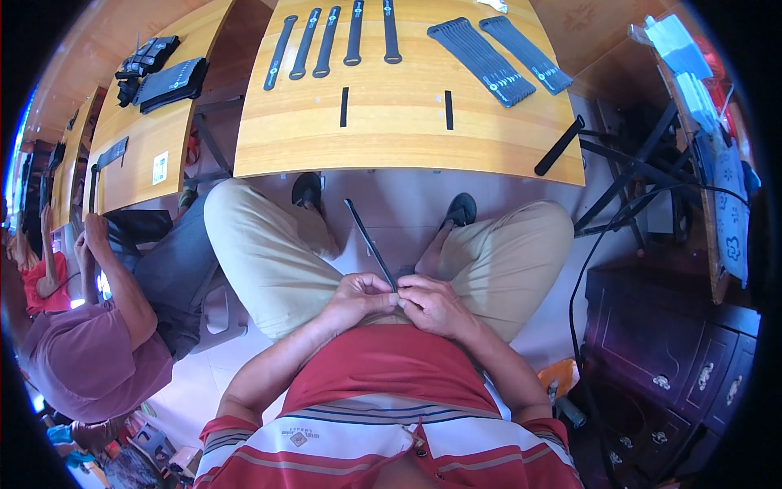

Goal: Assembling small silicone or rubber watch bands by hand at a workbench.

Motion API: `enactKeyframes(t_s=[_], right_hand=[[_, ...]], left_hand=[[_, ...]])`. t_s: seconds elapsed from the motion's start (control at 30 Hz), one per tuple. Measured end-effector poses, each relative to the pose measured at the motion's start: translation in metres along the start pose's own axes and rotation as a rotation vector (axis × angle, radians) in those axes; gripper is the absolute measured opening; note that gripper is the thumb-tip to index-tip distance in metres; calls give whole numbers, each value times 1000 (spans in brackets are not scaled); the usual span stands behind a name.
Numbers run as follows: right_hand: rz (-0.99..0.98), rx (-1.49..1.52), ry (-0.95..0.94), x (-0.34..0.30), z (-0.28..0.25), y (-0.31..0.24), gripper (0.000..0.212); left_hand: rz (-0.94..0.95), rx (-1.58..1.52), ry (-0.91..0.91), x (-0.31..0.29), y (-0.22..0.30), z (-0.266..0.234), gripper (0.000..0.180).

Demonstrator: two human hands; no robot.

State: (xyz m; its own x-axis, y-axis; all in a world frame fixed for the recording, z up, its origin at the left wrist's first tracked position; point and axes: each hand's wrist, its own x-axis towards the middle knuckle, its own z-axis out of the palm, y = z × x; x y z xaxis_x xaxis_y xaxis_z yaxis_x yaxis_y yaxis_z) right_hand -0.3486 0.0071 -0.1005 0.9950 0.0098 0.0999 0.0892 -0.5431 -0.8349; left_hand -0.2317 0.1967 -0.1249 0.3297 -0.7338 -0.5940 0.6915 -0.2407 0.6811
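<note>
My left hand (pixel 362 295) and my right hand (pixel 430 304) meet in front of my belly, fingers pinched together on the lower end of a narrow dark strap (pixel 371 240). Seen nearly edge-on, the strap rises away from my fingers between my knees, tilted to the left. My fingertips hide its held end. Beyond my knees, on the wooden table (pixel 391 151), lie two short black strips (pixel 344 107). A longer black strap (pixel 560 147) lies across the table's right front corner.
Farther back on the table are several separate grey straps (pixel 327 42) and two fanned bundles of straps (pixel 482 62). To the left, a co-worker (pixel 98 359) sits at another table (pixel 134 175). On the right stand a dark cabinet (pixel 660 350) and a hanging black cable (pixel 575 301).
</note>
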Motion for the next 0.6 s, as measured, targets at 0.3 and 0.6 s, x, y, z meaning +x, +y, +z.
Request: enactKeyframes(t_s=[0.3, 0.6], right_hand=[[-43, -218, 233, 1, 19, 1, 22], [95, -370, 51, 1, 22, 3, 20]], left_hand=[[170, -5, 47, 9, -7, 3, 13], [150, 35, 55, 11, -9, 7, 8]])
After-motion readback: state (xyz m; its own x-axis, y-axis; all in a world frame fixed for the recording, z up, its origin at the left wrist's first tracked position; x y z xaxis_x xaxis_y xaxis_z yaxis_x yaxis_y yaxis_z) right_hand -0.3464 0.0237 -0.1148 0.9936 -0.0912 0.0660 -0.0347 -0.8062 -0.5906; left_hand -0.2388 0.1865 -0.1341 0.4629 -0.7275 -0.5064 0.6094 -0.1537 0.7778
